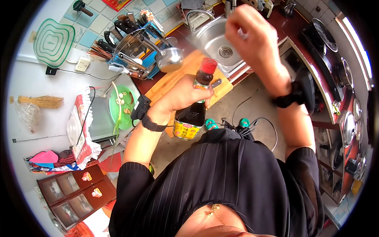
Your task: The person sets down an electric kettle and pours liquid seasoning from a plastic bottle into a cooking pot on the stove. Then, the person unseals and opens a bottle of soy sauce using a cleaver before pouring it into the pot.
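Observation:
My left hand (183, 94) is closed around a dark glass bottle of sauce (190, 114) with a red cap (209, 64) and a yellow label. The bottle leans slightly, cap end toward the sink, and the cap is on it. Raised over the right side of the sink (215, 41), my right hand (252, 37) has its fingers curled in; whatever it may hold is hidden. Below the bottle lie a wooden cutting board (225, 87) and a knife whose grey handle (216, 83) shows beside my left fingers.
A steel pot (169, 60) stands behind the board, near a rack of knives and chopsticks (126, 51). To the left, a green basket (122, 103) holds garlic and scallions. The stove (321, 59) is at right. Cables (272, 132) trail below.

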### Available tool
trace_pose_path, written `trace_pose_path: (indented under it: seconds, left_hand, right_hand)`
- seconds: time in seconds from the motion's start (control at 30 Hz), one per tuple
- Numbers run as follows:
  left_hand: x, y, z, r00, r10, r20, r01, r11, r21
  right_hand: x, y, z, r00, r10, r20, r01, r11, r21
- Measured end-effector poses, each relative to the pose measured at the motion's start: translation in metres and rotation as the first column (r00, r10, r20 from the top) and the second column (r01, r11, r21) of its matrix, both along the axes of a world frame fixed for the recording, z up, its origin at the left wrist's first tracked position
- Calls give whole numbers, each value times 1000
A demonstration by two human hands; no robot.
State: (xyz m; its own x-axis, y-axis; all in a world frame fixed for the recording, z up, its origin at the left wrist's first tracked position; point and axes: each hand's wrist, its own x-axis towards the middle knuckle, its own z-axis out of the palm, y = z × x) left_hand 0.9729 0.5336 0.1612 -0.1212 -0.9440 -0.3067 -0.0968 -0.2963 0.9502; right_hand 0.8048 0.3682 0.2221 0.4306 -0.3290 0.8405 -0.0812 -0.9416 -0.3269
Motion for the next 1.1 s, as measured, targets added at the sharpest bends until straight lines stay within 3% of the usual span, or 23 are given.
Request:
trace_pose_path:
  seconds: [0.03, 0.1, 0.17, 0.2, 0.3, 0.33, 0.43, 0.5, 0.53, 0.63, 0.7, 0.8, 0.83, 0.9, 0.97, 1.0, 1.1]
  left_hand:
    - [0, 2, -2, 999, 23, -29, -22, 1000, 8]
    - [1, 0, -4, 994, 67, -87, -66, 998, 12]
    - [3, -3, -5, 997, 61, -53, -61, 998, -11]
    - [4, -3, -6, 998, 61, -34, -61, 998, -20]
    - [5, -4, -5, 997, 72, -3, -72, 997, 4]
    - [4, -3, -7, 997, 68, 25, -68, 998, 11]
    - [3, -4, -10, 988, 62, 138, -66, 998, 25]
    - [0, -4, -8, 968, 59, 243, -69, 997, 35]
    - [0, -5, -9, 963, 51, 263, -67, 997, 50]
    - [3, -5, -10, 954, 34, 297, -60, 995, 78]
    - [5, -3, -8, 960, 23, 278, -50, 995, 88]
    - [2, 1, 0, 956, 17, 294, -17, 1000, -3]
    - [-6, 5, 5, 883, 88, 460, 10, 978, -207]
    - [-9, 7, 8, 867, 176, 466, -66, 968, -243]
    - [3, 4, 0, 905, 192, 380, -135, 976, -171]
    - [7, 3, -4, 921, 200, 334, -166, 978, -128]
    - [10, 3, -4, 880, 234, 413, -177, 969, -173]
  right_hand:
    - [-4, 5, 10, 998, 54, -43, -43, 975, 217]
    - [-9, 12, 11, 984, 179, -10, -154, 874, 461]
    - [-10, 15, -9, 959, 274, -74, -181, 792, 583]
    - [-9, 22, -18, 942, 334, -8, -267, 767, 583]
    - [-10, 33, -22, 906, 375, -196, -254, 853, 456]
    - [-7, 33, -33, 901, 416, -126, -306, 813, 495]
    - [-5, 25, -30, 899, 366, -240, -278, 902, 331]
    - [-1, 22, -27, 889, 398, -227, -292, 874, 389]
    - [2, 21, -26, 884, 413, -221, -297, 859, 417]
    - [13, 21, -32, 902, 355, -246, -308, 928, 211]
    - [20, 17, -33, 893, 372, -253, -319, 920, 227]
    - [35, -4, -48, 908, 362, -211, -277, 896, 346]
    - [38, -14, -55, 923, 293, -250, -189, 910, 369]
    - [37, -21, -69, 906, 275, -321, -68, 844, 532]
    - [36, -19, -84, 886, 419, -199, -84, 567, 820]
    - [32, -14, -83, 868, 482, -118, -142, 470, 871]
    - [22, 5, -75, 859, 507, 63, -230, 274, 934]
